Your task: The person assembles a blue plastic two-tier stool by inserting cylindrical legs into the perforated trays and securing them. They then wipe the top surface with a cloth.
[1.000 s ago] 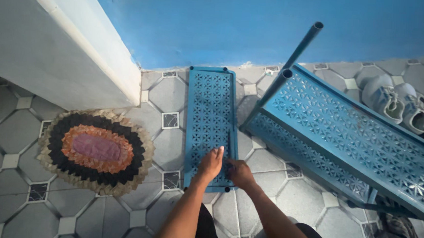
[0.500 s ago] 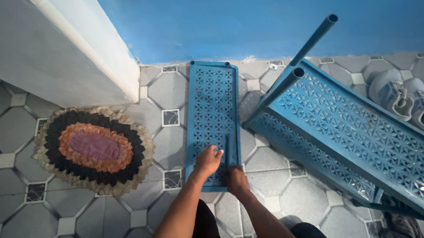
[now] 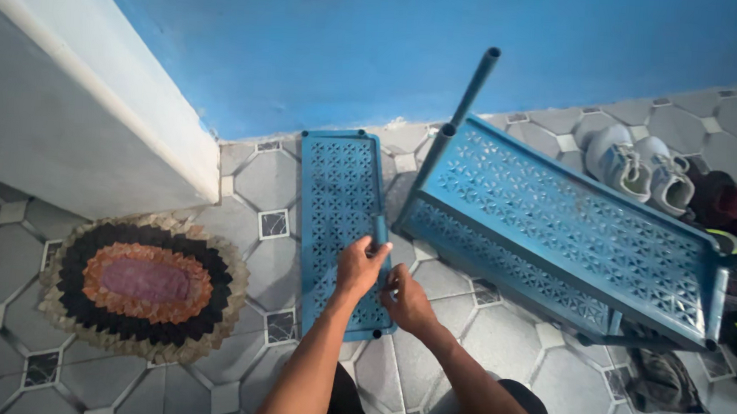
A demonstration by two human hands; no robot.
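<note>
A blue perforated shelf (image 3: pixel 339 205) lay flat on the tiled floor (image 3: pixel 251 183) beside the wall. The left hand (image 3: pixel 361 266) gripped its right edge, fingers closed on the rim. The right hand (image 3: pixel 405 303) pinched the same edge just beside it. A tilted rack (image 3: pixel 571 236) stood near.

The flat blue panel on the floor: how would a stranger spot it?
Start at the blue wall; the flat blue panel runs out from it across the grey tiles. Both hands grip its near right edge. Unlike the tilted rack beside it, it lies flat and has no poles.
</note>
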